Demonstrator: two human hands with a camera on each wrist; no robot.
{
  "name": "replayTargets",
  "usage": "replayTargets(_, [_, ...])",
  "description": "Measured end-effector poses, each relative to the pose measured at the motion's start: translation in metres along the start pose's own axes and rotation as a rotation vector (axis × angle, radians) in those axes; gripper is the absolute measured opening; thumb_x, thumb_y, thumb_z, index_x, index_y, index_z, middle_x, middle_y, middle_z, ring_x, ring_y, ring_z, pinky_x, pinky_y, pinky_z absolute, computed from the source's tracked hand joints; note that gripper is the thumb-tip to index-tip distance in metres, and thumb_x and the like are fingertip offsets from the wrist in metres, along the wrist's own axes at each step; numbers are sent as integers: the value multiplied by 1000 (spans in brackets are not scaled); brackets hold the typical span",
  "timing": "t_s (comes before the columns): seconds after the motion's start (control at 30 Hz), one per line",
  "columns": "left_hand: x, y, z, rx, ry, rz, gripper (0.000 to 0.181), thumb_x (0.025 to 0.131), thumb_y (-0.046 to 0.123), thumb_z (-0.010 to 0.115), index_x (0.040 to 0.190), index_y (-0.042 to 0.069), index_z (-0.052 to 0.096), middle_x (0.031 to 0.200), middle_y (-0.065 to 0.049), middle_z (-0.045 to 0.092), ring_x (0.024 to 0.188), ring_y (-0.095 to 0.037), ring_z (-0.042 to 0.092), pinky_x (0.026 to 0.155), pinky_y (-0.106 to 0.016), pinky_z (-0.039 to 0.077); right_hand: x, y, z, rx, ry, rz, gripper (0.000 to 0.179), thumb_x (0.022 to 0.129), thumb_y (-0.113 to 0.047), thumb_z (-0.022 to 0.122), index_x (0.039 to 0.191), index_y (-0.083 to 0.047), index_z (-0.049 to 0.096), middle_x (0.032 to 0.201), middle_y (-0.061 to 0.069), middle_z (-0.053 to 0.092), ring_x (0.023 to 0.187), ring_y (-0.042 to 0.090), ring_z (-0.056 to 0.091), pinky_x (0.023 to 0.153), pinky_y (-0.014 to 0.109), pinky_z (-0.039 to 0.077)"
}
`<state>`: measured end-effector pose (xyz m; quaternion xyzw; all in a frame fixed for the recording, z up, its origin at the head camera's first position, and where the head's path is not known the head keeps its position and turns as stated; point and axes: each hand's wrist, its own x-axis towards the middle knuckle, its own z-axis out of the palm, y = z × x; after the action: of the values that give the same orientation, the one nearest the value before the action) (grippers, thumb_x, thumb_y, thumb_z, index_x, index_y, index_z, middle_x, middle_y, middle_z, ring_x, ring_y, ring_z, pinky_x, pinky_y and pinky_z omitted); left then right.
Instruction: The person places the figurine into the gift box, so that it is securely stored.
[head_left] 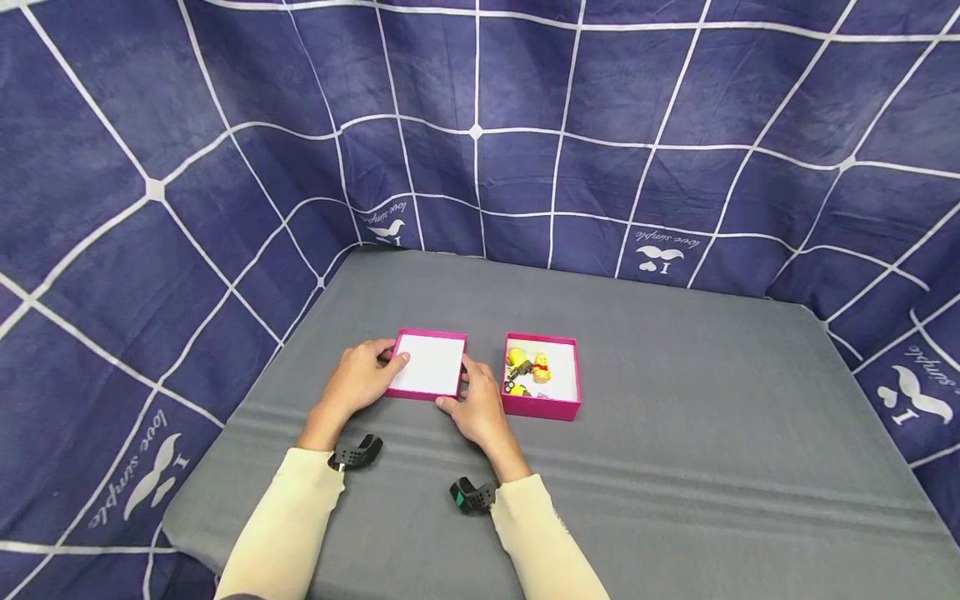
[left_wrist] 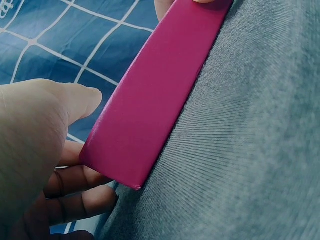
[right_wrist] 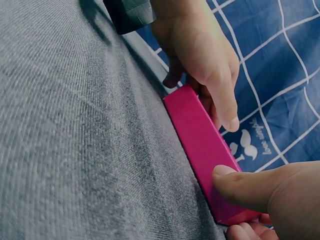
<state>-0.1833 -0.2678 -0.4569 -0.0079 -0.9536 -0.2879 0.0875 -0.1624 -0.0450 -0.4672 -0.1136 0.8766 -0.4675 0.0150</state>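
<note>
A shallow pink box lid [head_left: 427, 394], white inside, lies open side up on the grey surface. At its left edge is my left hand [head_left: 358, 375], thumb over the rim and fingers bent along the outside in the left wrist view. My right hand [head_left: 480, 408] holds the near right corner, its thumb [right_wrist: 242, 187] pressed on the pink front wall and its fingers along the right side. Just right of that hand stands a deeper pink box [head_left: 540, 408], holding a yellow bear figure [head_left: 542, 368] in red and several other small yellow and dark toys.
A grey cloth-covered table [head_left: 712, 433] carries both pink pieces, with shallow creases running across its near part. Navy curtains [head_left: 540, 92] with white grid lines hang behind and at the sides. Black wrist straps [head_left: 358, 452] sit near both cream sleeves.
</note>
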Motion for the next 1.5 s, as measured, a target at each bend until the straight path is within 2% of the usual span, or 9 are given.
replayTargets(0.17, [-1,0,1,-12,5,-5,54,95,47,61,131,8,66,110,-11,74,92,-23,72,80,-46,55,-1,0,0,19,17,7,80,80,-12,84,149,-1,44,134,19,55,98,26,69,86,37,59])
replayTargets(0.43, [0,1,-1,-14,64,7,52,94,47,63,129,9,66,103,-8,72,81,-20,66,73,-40,52,-2,-3,3,29,38,5,82,81,-13,84,151,-5,42,134,17,55,102,25,67,87,37,58])
replayTargets(0.73, [0,3,-8,-46,167,51,51,93,42,67,129,6,65,100,-9,69,78,-21,63,69,-36,49,-2,-8,9,74,122,-46,84,79,-11,85,151,-8,42,135,15,53,110,22,63,86,33,58])
replayTargets(1.0, [-1,6,-9,-91,259,72,50,92,39,70,130,8,65,102,-9,69,76,-20,63,67,-34,48,-6,-15,10,86,172,-76,86,78,-9,85,152,-13,41,138,14,51,104,23,65,87,34,57])
replayTargets(1.3, [-3,18,-14,-129,359,59,48,89,36,73,129,11,67,102,-8,68,74,-20,63,67,-35,48,-12,-26,11,121,220,-112,86,78,-7,85,152,-12,41,139,13,51,108,24,64,89,35,57])
replayTargets(1.5, [5,34,-17,-141,356,99,54,89,42,72,134,12,63,108,-9,67,82,-22,64,72,-39,50,-10,-30,-2,131,286,-147,86,78,-3,84,153,-11,41,139,13,50,117,24,61,90,33,57])
